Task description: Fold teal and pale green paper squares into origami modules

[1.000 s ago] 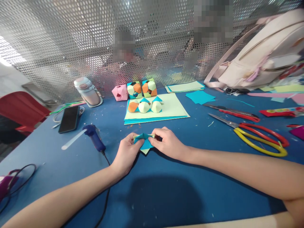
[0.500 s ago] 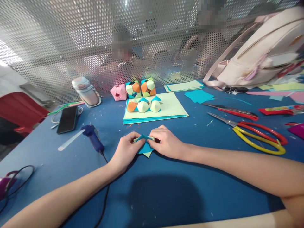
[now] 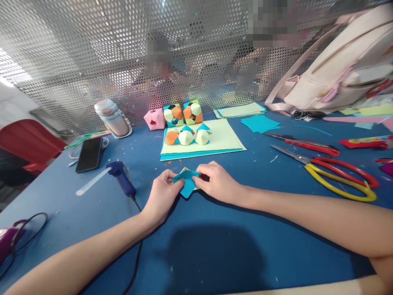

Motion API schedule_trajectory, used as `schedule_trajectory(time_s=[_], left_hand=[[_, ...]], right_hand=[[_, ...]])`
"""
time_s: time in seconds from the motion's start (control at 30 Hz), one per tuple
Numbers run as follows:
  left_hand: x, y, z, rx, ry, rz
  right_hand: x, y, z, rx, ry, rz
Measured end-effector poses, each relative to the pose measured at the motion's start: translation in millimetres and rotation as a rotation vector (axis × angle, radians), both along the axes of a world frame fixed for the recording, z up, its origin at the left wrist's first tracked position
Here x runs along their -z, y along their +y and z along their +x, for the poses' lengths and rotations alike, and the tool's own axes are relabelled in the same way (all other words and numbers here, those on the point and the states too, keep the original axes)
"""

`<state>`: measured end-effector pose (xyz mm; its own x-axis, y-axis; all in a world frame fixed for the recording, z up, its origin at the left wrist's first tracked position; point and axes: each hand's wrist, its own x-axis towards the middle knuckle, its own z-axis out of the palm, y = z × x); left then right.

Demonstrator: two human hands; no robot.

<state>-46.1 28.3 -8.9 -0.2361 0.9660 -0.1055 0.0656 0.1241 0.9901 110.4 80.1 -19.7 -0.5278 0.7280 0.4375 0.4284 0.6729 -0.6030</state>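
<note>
Pinching the folded paper [image 3: 188, 189] with my left hand [image 3: 162, 193] and right hand [image 3: 218, 182], I seem to be shaping folds; next calls for gentle, even pressure.

I count one left hand [image 3: 162, 193], one right hand [image 3: 217, 183] and one folded paper model [image 3: 188, 187]. There are three paper polyhedra [image 3: 155, 119], of which one is pink and two are multicoloured, and three small paper domes [image 3: 186, 138]. There is one pair of red-and-yellow-handled scissors [image 3: 304, 159], one blue glue gun [image 3: 124, 181], one smartphone [image 3: 89, 155], one bottle [image 3: 112, 119] and one backpack [image 3: 325, 78].
</note>
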Motion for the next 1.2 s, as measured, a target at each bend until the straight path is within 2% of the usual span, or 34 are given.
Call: schedule_trajectory(time_s=[0.17,0.33,0.57,0.87,1.0,1.1,1.2], left_hand=[[-2.4,-2,2,0.009,-0.031,0.014],[-0.2,-3,2,0.009,0.027,0.015],[5.5,-3,1,0.066,-0.003,0.036],[4.0,0,-2,0.04,0.065,0.072],[-10.8,-5,-5,0.052,0.075,0.171],[-29.8,-18,-4,0.086,0.16,0.31],[-44.7,-40,0,0.254,0.151,0.428]], right_hand=[[0.5,-1,-1,-0.006,0.025,-0.021],[1.4,-2,0,-0.029,0.009,-0.081],[5.3,1,0,-0.104,0.035,0.042],[4.1,-5,2,-0.071,0.067,0.043],[-3.8,-1,9,-0.1,0.173,-0.128],[-11.0,13,5,-0.019,0.338,-0.314],[-14.8,25,-23,-0.037,0.205,-0.365]])
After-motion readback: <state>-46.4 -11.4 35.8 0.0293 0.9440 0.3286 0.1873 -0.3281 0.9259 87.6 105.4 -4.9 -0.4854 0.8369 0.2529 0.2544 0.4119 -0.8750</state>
